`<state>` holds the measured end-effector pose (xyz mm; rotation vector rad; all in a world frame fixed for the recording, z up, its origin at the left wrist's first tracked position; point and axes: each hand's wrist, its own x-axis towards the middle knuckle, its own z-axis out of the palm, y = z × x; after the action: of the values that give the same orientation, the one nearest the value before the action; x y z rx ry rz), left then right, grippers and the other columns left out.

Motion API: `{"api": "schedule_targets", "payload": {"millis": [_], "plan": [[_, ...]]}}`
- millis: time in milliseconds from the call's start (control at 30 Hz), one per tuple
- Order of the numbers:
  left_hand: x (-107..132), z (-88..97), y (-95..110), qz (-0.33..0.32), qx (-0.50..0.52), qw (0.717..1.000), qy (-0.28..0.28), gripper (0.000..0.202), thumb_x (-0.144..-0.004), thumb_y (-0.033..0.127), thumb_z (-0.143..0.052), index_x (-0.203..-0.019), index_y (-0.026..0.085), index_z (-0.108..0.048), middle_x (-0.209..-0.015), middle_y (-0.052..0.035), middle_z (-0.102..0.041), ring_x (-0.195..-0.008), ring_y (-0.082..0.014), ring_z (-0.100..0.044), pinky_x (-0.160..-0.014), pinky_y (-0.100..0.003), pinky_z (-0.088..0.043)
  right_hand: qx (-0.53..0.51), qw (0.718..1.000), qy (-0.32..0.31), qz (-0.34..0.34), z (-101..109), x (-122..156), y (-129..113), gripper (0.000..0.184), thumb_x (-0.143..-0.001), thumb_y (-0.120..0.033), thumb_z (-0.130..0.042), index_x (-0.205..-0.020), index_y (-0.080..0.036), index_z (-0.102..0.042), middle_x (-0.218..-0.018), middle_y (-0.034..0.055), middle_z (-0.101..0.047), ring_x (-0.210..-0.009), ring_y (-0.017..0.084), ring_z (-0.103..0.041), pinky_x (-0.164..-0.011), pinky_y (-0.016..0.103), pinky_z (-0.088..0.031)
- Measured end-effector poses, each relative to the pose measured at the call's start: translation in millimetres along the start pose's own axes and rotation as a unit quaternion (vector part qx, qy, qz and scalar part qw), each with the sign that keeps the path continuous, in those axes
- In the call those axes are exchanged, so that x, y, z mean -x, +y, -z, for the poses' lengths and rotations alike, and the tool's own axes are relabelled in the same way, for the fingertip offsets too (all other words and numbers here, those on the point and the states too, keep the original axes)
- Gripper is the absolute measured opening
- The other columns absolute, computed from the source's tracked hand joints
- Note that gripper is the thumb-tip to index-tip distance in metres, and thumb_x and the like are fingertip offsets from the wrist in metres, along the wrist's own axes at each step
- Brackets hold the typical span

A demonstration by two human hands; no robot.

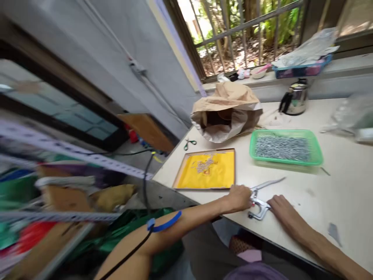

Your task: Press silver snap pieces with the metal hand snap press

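Note:
My left hand (239,197) is closed around the near end of a metal hand press tool (259,202) that lies on the pale table (344,194) near its front edge. Its long silver lever sticks out to the right and away from me. My right hand (281,205) rests beside the tool's curved frame, fingers bent down against the table and touching the metal. A shallow tray with a yellow sheet (206,169) and a small heap of metal pieces lies just left of my left hand.
A green basket full of small metal parts (285,147) sits behind the tool. Behind it are a crumpled brown paper bag (225,111), green-handled scissors (189,144) and a steel kettle (294,98). Cluttered shelving (58,186) stands at the left.

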<state>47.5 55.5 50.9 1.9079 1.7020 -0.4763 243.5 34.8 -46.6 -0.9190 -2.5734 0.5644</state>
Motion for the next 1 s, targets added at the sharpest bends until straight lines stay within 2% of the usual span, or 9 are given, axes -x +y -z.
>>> {"api": "schedule_targets", "payload": {"millis": [67, 167, 267, 333, 400, 533, 667, 800, 1000], "plan": [[0, 25.4, 2, -0.004, 0.031, 0.997, 0.066, 0.026, -0.088, 0.032, -0.057, -0.082, 0.014, -0.075, -0.079, -0.011, -0.071, -0.082, -0.0224, -0.068, -0.071, -0.026, -0.049, 0.015, 0.999, 0.029, 0.011, -15, 2, 9, 0.02, -0.094, -0.014, -0.039, -0.093, -0.023, -0.057, -0.085, 0.0057, -0.057, -0.078, 0.022, -0.052, -0.068, 0.033, -0.044], [-11, 59.0, -4, -0.041, 0.061, 0.965, 0.252, 0.038, -0.099, 0.037, -0.04, -0.098, 0.019, -0.073, -0.092, -0.0068, -0.069, -0.087, -0.0186, -0.065, -0.073, -0.024, -0.047, 0.044, 0.996, 0.069, 0.02, -34, 2, 19, 0.019, -0.093, -0.016, -0.04, -0.093, -0.023, -0.058, -0.081, 0.0055, -0.057, -0.074, 0.023, -0.053, -0.066, 0.035, -0.044], [-26, 75.6, -38, -0.002, 0.035, 0.943, 0.332, 0.033, -0.1, 0.033, -0.04, -0.108, 0.022, -0.07, -0.101, -0.0054, -0.067, -0.094, -0.0186, -0.062, -0.077, -0.025, -0.046, 0.045, 0.995, 0.082, 0.025, -41, 3, 21, 0.025, -0.091, -0.011, -0.037, -0.094, -0.023, -0.059, -0.084, 0.0068, -0.059, -0.075, 0.023, -0.055, -0.066, 0.035, -0.046], [-34, 75.5, -74, 0.067, -0.002, 0.946, 0.318, 0.031, -0.099, 0.027, -0.041, -0.104, 0.019, -0.071, -0.104, -0.0076, -0.066, -0.101, -0.0207, -0.06, -0.079, -0.027, -0.045, 0.044, 0.995, 0.086, 0.022, -42, 4, 21, 0.03, -0.089, -0.007, -0.035, -0.096, -0.024, -0.059, -0.086, 0.0074, -0.061, -0.076, 0.024, -0.057, -0.066, 0.036, -0.048], [-39, 68.9, -112, 0.133, -0.033, 0.953, 0.271, 0.032, -0.098, 0.02, -0.04, -0.099, 0.014, -0.071, -0.105, -0.011, -0.065, -0.104, -0.023, -0.058, -0.079, -0.029, -0.045, 0.049, 0.994, 0.091, 0.026, -41, 5, 21, 0.034, -0.088, -0.005, -0.034, -0.098, -0.024, -0.06, -0.086, 0.0074, -0.062, -0.075, 0.024, -0.058, -0.066, 0.036, -0.049], [-44, 48.8, -164, 0.139, -0.041, 0.968, 0.204, 0.024, -0.092, 0.013, -0.048, -0.089, 0.01, -0.072, -0.1, -0.0132, -0.065, -0.104, -0.0242, -0.057, -0.079, -0.029, -0.046, 0.064, 0.992, 0.083, 0.07, -39, 3, 29, 0.036, -0.086, 0.0, -0.037, -0.101, -0.024, -0.059, -0.084, 0.0051, -0.063, -0.071, 0.021, -0.059, -0.064, 0.032, -0.051], [-52, 34.7, -180, 0.11, -0.028, 0.976, 0.188, 0.021, -0.09, 0.012, -0.051, -0.09, 0.012, -0.071, -0.104, -0.0129, -0.064, -0.113, -0.0243, -0.053, -0.085, -0.029, -0.047, 0.079, 0.99, 0.071, 0.095, -37, 4, 36, 0.04, -0.082, 0.004, -0.039, -0.102, -0.024, -0.059, -0.087, 0.004, -0.064, -0.071, 0.019, -0.06, -0.063, 0.029, -0.052], [-59, 32.9, -183, 0.109, 0.005, 0.973, 0.204, 0.022, -0.087, 0.006, -0.049, -0.087, 0.011, -0.071, -0.107, -0.0152, -0.065, -0.113, -0.0246, -0.055, -0.087, -0.03, -0.047, 0.089, 0.987, 0.081, 0.102, -38, 5, 38, 0.039, -0.081, 0.003, -0.04, -0.105, -0.023, -0.057, -0.086, 0.0041, -0.064, -0.07, 0.019, -0.059, -0.062, 0.028, -0.051], [-49, 39.1, -183, 0.135, 0.085, 0.954, 0.254, 0.021, -0.085, 0.008, -0.051, -0.086, 0.01, -0.071, -0.091, -0.0104, -0.07, -0.088, -0.0192, -0.065, -0.078, -0.027, -0.05, 0.079, 0.992, 0.066, 0.067, -40, 1, 31, 0.031, -0.085, -0.004, -0.042, -0.099, -0.025, -0.059, -0.083, 0.0038, -0.062, -0.068, 0.019, -0.056, -0.064, 0.03, -0.048]]}}
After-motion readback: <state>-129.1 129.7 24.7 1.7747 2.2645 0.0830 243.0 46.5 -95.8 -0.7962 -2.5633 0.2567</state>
